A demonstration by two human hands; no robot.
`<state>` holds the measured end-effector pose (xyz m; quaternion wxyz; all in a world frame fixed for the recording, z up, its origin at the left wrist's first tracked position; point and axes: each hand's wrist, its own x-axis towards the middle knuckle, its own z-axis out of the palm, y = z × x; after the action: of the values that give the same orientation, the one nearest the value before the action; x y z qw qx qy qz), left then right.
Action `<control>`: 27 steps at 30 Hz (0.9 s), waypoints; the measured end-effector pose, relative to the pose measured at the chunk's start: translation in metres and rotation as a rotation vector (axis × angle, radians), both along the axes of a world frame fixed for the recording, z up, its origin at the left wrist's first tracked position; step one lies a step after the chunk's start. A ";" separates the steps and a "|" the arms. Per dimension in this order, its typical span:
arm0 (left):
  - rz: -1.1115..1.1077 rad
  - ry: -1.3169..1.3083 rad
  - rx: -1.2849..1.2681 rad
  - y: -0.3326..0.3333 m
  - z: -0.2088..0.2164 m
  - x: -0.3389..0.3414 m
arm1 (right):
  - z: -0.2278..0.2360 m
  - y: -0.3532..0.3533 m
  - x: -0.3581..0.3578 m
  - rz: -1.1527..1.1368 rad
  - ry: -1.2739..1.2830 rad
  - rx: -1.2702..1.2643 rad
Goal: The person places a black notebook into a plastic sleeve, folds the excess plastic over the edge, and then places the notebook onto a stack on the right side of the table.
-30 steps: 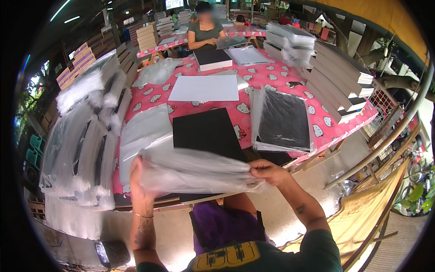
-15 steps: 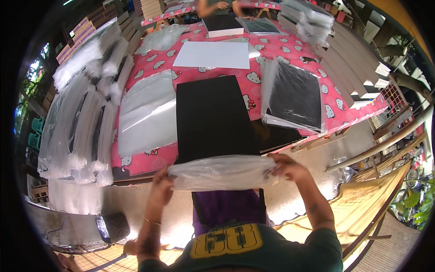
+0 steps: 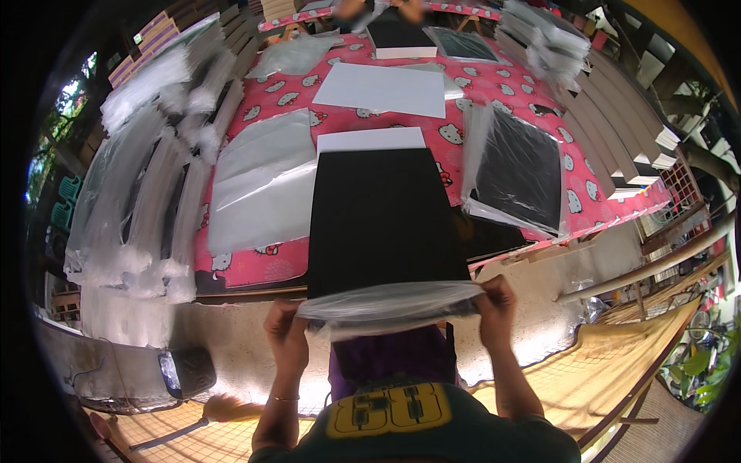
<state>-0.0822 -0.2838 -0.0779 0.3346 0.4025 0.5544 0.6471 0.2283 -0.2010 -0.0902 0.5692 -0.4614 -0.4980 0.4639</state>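
Both hands grip a clear plastic bag (image 3: 394, 302) by its two sides. My left hand (image 3: 288, 333) is closed on the left edge, and my right hand (image 3: 496, 310) is closed on the right edge. The bag lies gathered across the near end of a large black sheet (image 3: 386, 216), which seems to enter its mouth; how far in is hidden by the folds. A white sheet (image 3: 370, 139) shows past the black sheet's far edge. Left of it lies a pile of flat clear bags (image 3: 262, 181), and to the right a bagged black pack (image 3: 519, 166).
Tall stacks of plastic-wrapped packs (image 3: 127, 208) line the left side of the pink patterned table (image 3: 262, 262). Pale stacked boards (image 3: 617, 123) stand at the right. Farther back are a loose white sheet (image 3: 382, 89) and another person's hands (image 3: 411, 11) at a black-topped stack (image 3: 400, 40).
My hands and the bag have come slightly nearer to me, with the black sheet drawn along. A white sheet now shows beyond its far edge. The head view has shifted slightly.
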 end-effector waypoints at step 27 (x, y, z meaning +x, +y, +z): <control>-0.041 -0.210 0.108 0.201 -0.012 -0.064 | -0.035 0.231 -0.051 0.209 -0.039 0.029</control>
<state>-0.1465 -0.0826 -0.0900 0.3821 0.3611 0.4722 0.7076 0.1776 0.0303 -0.1251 0.5146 -0.4076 -0.5608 0.5045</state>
